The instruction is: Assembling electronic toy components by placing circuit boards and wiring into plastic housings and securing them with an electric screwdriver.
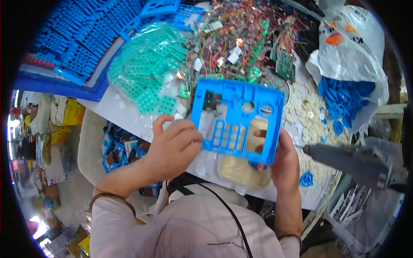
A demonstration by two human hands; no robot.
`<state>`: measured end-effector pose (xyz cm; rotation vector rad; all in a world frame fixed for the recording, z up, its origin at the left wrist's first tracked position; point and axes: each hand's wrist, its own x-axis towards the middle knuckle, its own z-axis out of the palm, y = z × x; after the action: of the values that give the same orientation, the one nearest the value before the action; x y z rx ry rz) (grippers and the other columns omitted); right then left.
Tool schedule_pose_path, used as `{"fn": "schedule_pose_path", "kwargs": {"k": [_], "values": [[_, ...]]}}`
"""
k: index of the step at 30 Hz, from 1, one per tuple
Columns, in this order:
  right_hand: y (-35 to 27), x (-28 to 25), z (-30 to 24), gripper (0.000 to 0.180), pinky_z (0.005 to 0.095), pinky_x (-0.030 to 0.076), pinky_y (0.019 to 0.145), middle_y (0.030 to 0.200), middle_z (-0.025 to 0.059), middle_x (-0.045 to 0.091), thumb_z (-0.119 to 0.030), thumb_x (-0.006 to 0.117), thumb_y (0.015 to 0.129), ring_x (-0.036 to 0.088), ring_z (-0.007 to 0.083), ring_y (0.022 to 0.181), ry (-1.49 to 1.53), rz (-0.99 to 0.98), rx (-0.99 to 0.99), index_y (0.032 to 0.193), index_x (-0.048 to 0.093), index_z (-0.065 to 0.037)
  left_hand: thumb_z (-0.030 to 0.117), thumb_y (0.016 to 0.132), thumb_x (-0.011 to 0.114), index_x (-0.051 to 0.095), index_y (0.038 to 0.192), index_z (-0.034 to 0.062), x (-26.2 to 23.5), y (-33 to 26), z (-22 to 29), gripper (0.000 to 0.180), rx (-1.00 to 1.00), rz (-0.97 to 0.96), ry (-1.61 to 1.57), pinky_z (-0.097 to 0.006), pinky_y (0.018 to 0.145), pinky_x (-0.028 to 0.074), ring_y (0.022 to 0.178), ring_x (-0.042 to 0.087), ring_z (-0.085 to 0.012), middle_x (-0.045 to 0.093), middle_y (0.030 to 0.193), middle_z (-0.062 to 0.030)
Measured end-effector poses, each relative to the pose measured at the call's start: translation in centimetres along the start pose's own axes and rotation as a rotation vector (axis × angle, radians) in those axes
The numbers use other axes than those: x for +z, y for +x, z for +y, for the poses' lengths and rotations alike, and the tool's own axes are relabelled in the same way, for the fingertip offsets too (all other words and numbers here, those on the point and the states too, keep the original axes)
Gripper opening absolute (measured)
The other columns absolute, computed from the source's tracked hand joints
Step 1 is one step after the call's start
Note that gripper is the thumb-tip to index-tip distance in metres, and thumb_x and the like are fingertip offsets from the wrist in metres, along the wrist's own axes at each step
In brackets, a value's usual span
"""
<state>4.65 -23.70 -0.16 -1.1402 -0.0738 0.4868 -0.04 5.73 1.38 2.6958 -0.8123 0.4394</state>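
A blue plastic housing (275,124) with a grid of keypad openings and round holes is held up in front of me, tilted. A small dark circuit board (211,99) sits in its upper left corner. My right hand (285,161) grips the housing's lower right edge, with some fingers behind it and showing through the opening. My left hand (175,146) is closed at its lower left edge, fingers curled; the fingertips are partly hidden. Below the housing stands a clear tub (241,172) of pale material, and a blue ring-shaped part lies by my right fingers.
Stacked blue housings (86,38) and a bag of green keypads (148,60) lie back left. Tangled wires (241,34) fill the back. A power screwdriver (340,159), a white bag (352,51) of blue parts and scattered pale discs (307,107) are right. A bin (89,148) stands left.
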Motion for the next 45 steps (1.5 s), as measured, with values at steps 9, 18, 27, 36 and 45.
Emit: {"fn": "schedule_pose_path", "kwargs": {"k": [9,18,27,36,45], "values": [[-0.4,-1.3,0.6,0.028,0.0285,0.048,0.053,0.08,0.012,0.065,-0.023,0.065,0.093,0.062,0.018,0.058,0.002,-0.062,0.245,0.113,0.058,-0.004,0.019,0.07,0.079,0.067,0.092,0.0147,-2.0,-0.7,1.7,0.026,0.09,-0.145,-0.337,-0.053,0.1,0.035,0.105,0.062,-0.0223,0.065,0.112,-0.0019],[0.7,-2.0,-0.4,0.023,0.026,0.047,0.051,0.083,0.0055,0.067,-0.019,0.061,0.099,0.06,0.0109,0.053,0.018,-0.279,0.334,0.108,0.062,0.002,0.021,0.079,0.08,0.058,0.128,0.0031,0.3,3.8,-1.7,0.056,-0.373,-0.051,-0.988,-0.04,0.091,0.047,0.107,0.059,-0.0335,0.057,0.127,-0.0166],[-1.8,0.3,-2.6,0.037,0.0264,0.056,0.063,0.098,0.0085,0.073,-0.026,0.065,0.098,0.07,0.019,0.075,0.313,-0.024,0.237,0.124,0.065,0.0,0.011,0.075,0.078,0.044,0.148,0.003,1.2,5.4,6.2,0.081,-0.047,-0.296,-0.238,-0.05,0.115,0.037,0.141,0.04,-0.0461,0.041,0.153,-0.0255],[-15.2,-16.3,-8.1,0.032,0.033,0.056,0.074,0.087,0.0112,0.074,-0.018,0.07,0.089,0.071,0.0171,0.08,-1.043,0.305,0.432,0.116,0.072,-0.002,0.029,0.077,0.081,0.048,0.145,-0.0084,-0.7,1.5,-1.3,0.084,-0.828,0.172,-1.266,-0.039,0.101,0.052,0.119,0.064,-0.0277,0.061,0.134,-0.0196],[-11.1,-38.3,-9.5,0.023,0.0315,0.055,0.076,0.101,0.0118,0.073,-0.011,0.067,0.094,0.069,0.0205,0.086,-1.92,1.124,0.053,0.113,0.07,0.002,0.018,0.082,0.079,0.046,0.148,-0.0019,2.9,4.6,2.8,0.077,-0.939,0.088,-1.472,-0.032,0.082,0.058,0.097,0.069,-0.018,0.068,0.115,-0.0083]]}}
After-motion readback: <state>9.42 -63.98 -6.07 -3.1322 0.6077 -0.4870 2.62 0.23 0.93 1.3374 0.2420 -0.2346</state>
